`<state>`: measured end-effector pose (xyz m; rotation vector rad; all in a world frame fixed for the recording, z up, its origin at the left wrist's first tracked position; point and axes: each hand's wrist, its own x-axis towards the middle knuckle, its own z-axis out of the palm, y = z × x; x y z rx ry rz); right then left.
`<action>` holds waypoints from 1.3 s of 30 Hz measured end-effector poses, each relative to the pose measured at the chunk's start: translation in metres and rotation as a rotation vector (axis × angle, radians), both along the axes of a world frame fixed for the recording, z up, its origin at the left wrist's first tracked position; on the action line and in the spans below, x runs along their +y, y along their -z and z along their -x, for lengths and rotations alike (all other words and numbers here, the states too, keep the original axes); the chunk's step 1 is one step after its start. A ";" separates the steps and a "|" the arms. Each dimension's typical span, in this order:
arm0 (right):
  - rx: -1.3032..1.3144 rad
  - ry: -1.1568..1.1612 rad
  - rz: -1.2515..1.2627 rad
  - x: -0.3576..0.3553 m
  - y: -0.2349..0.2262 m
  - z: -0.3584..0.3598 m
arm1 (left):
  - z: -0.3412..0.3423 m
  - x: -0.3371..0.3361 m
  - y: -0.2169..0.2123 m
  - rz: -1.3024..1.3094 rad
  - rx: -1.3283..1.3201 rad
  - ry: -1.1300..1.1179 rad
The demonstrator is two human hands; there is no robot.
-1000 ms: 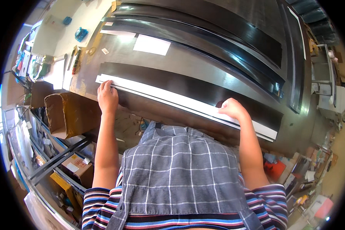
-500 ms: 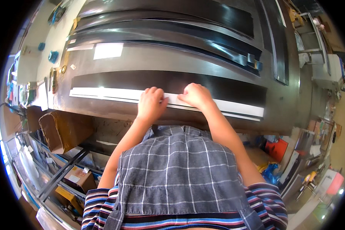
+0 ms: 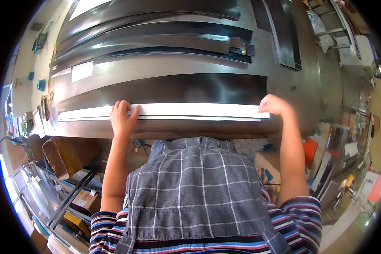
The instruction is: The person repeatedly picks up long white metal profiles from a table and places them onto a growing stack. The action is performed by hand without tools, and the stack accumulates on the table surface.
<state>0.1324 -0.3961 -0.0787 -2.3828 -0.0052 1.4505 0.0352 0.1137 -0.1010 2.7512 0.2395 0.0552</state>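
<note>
A long white strip (image 3: 199, 109) lies along the near edge of a glossy black sheet (image 3: 190, 89). A thin dark line and a narrower white edge run along the strip's near side. My left hand (image 3: 123, 117) is on the strip left of its middle, fingers curled over it and thumb to their right. At the strip's right end, my right hand (image 3: 277, 104) is closed, with thumb and fingertips pinching the corner beside the black sheet's end. The undersides of both grips are hidden.
Several long dark strips (image 3: 156, 42) lie farther back on the metal table (image 3: 292, 93), with a white rectangular piece (image 3: 82, 72) near their left ends. Another dark strip (image 3: 283, 38) lies at the back right. A cardboard box (image 3: 65, 155) stands below the table's left front edge.
My hands have spread apart from the strip's middle, the left one leftward and the right one to the strip's right end. The view has shifted and the strip now appears more level.
</note>
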 end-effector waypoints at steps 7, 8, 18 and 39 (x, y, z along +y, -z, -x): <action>-0.039 0.072 -0.077 0.009 -0.007 0.007 | -0.005 -0.031 -0.009 -0.042 0.061 0.085; -0.034 0.085 -0.085 0.012 -0.007 0.008 | -0.006 -0.038 -0.011 -0.006 0.084 0.120; -0.113 0.132 -0.163 -0.017 -0.006 0.021 | -0.012 -0.169 -0.024 0.097 0.166 0.325; -0.539 0.472 -0.203 -0.068 -0.036 0.096 | 0.004 -0.205 -0.050 0.067 0.120 0.295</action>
